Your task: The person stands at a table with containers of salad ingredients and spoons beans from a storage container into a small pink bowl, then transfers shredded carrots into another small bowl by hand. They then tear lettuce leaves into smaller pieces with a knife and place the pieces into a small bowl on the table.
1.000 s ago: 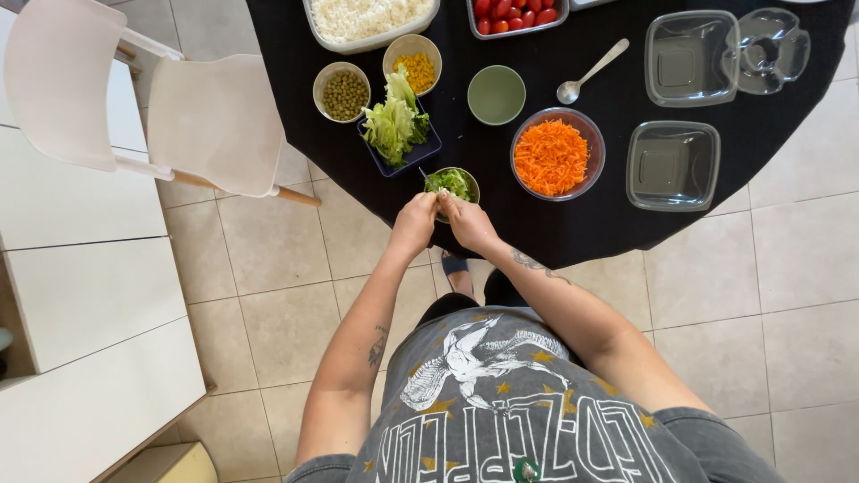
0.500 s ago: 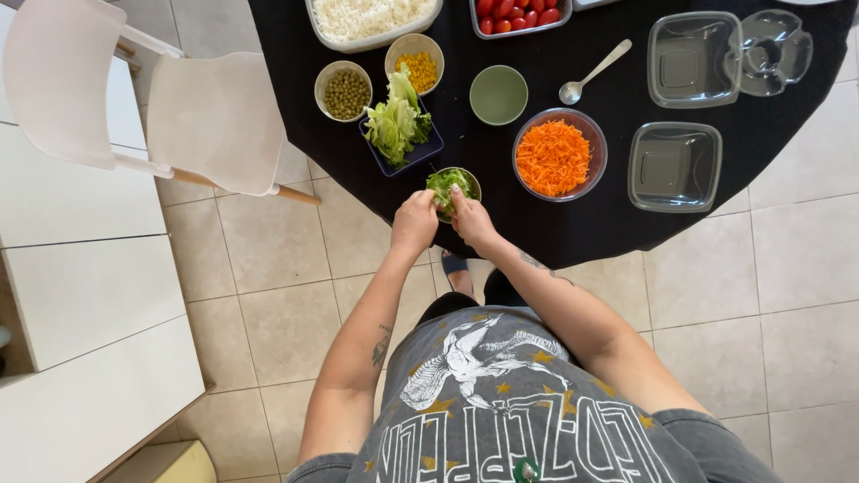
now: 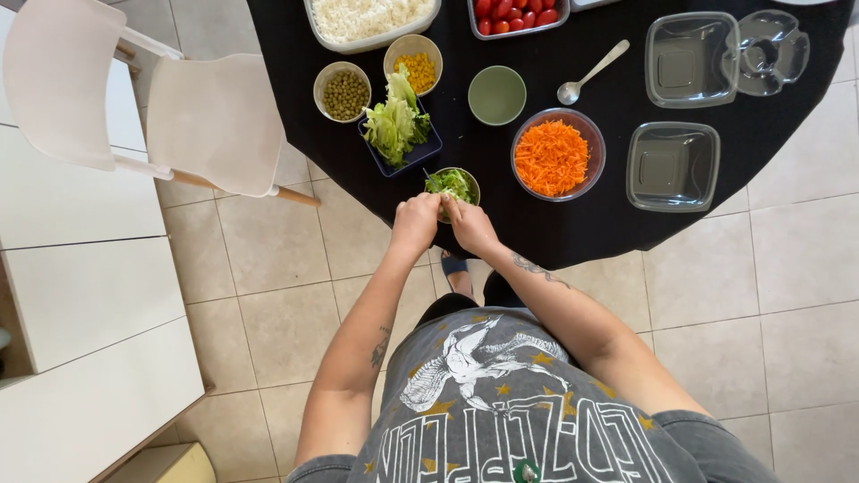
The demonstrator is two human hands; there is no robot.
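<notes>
A small round bowl of torn green lettuce sits near the front edge of the black round table. My left hand and my right hand are pressed together just in front of that bowl, fingers closed on a bit of green leaf at its rim. Behind the bowl a dark blue square dish holds a pile of whole lettuce leaves. To the right stands a glass bowl of grated carrot.
Further back are bowls of peas and corn, an empty green bowl, a metal spoon, a tray of white cheese, cherry tomatoes, and clear plastic containers. A white chair stands at left.
Both hands stay together at the small bowl's near rim; they have shifted slightly forward and the greens in the bowl show more.
</notes>
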